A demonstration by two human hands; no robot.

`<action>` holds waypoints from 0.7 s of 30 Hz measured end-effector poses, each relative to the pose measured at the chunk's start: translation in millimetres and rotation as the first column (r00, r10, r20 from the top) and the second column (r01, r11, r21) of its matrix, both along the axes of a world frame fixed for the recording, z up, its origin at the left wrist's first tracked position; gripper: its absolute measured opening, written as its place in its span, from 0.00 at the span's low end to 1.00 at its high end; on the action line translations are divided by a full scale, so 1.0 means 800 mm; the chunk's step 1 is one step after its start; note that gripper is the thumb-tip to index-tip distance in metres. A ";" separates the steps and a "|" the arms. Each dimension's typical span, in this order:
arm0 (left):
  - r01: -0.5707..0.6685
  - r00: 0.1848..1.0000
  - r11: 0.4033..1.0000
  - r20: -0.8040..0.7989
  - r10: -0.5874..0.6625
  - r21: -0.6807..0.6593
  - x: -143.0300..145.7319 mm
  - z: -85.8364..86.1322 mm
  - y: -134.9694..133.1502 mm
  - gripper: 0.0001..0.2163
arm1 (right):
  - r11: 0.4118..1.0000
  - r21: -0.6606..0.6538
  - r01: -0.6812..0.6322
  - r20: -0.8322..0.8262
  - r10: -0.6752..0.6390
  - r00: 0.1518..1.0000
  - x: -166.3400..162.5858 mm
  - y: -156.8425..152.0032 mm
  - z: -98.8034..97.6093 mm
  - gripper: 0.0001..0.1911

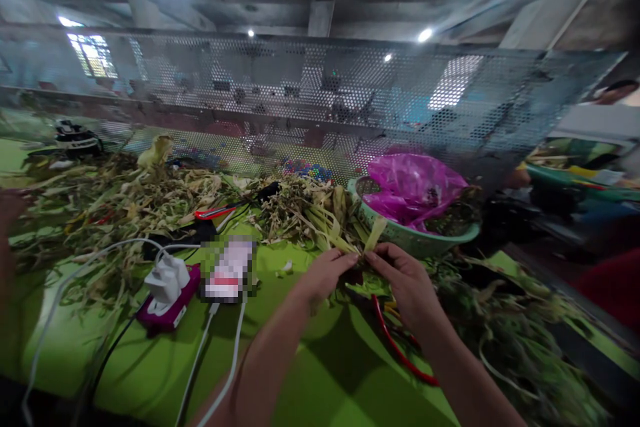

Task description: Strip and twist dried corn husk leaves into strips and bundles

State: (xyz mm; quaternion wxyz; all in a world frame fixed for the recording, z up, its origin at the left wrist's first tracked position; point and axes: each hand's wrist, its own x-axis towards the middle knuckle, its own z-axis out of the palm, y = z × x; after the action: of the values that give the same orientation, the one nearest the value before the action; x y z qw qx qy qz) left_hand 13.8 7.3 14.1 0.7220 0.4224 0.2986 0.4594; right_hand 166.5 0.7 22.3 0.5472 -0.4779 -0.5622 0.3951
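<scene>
Pale leaf strip [375, 233] held over green surface [325, 393], pinched by right hand [407, 280]. Left hand [323, 275] alongside, fingertips narrow, can't tell on what. From strip: basket [445, 239] 2 o'clock, phone [233, 267] 9, leaf heap [285, 213] 10.

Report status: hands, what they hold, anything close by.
Right hand pinching a pale leaf strip. Left hand close beside it, hold unclear. Green basket just beyond; curved red piece near right wrist.
</scene>
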 end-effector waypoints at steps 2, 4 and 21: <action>-0.022 0.997 0.999 -0.071 0.024 0.038 -0.001 0.000 0.000 0.12 | 1.000 -0.002 0.011 -0.011 -0.011 1.000 0.000 0.002 -0.004 0.15; -0.015 0.991 0.996 -0.128 0.026 0.084 -0.001 -0.001 0.002 0.13 | 0.999 0.004 0.032 -0.026 -0.031 0.999 0.000 0.003 -0.008 0.14; -0.093 0.983 0.988 0.148 0.111 -0.124 -0.003 -0.001 0.011 0.19 | 0.989 -0.045 -0.144 0.293 0.151 0.944 0.001 0.001 0.001 0.18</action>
State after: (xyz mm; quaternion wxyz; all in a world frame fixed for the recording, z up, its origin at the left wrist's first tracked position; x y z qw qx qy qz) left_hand 11.6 15.9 13.6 0.7418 0.3270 0.2894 0.5090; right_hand 167.3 1.5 22.8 0.4204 -0.4942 -0.6674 0.3654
